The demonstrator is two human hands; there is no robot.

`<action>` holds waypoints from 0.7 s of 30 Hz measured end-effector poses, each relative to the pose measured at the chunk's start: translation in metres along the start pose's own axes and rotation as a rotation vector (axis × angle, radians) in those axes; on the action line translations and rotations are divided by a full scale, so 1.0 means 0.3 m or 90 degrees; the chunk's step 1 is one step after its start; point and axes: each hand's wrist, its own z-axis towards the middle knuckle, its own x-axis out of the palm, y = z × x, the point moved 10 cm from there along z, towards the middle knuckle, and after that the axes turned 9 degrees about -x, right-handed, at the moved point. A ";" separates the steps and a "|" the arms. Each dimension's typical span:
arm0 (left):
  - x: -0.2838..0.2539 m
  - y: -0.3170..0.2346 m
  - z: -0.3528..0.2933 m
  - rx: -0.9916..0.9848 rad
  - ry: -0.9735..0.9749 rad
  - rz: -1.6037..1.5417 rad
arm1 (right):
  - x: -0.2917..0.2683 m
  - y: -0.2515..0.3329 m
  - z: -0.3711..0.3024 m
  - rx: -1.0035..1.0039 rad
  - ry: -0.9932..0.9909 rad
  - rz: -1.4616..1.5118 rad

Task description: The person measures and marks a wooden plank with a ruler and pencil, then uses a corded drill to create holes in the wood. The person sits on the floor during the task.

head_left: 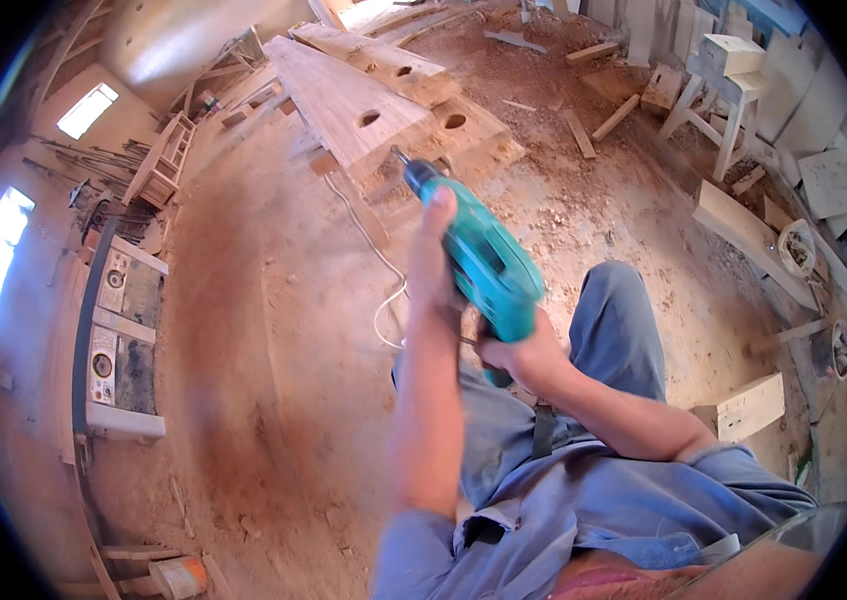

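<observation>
A teal power drill (491, 258) is held up in front of me, pointing away and slightly left toward the boards. My right hand (531, 352) wraps round its rear handle. Along the drill's front left side, my left hand (431, 255) grips near the black chuck (420, 174), slightly blurred. The bit's tip appears close to the near end of a long pale wooden board (343, 92), but I cannot tell whether it touches. That board has a dark round hole (369, 118). Beside it lies another thick board (483, 128), also with a hole.
A pale cord (350, 207) runs over the dusty floor from the boards toward my legs. Offcuts (615, 118) and shavings lie to the right, near a wooden stool (731, 95), a beam (751, 245) and a block (743, 408). A long bench-like frame (123, 325) stands left.
</observation>
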 end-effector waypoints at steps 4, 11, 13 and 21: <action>0.002 -0.020 -0.037 -0.018 0.030 0.061 | 0.070 -0.017 -0.026 -0.045 -0.026 0.083; 0.005 -0.013 0.024 -0.034 0.002 0.019 | 0.025 0.003 0.034 -0.021 -0.006 0.061; 0.005 -0.033 0.034 0.008 0.018 0.015 | 0.021 0.032 0.008 -0.017 -0.005 0.070; 0.003 -0.011 0.043 -0.040 0.040 0.011 | 0.027 0.014 0.058 -0.012 0.007 0.070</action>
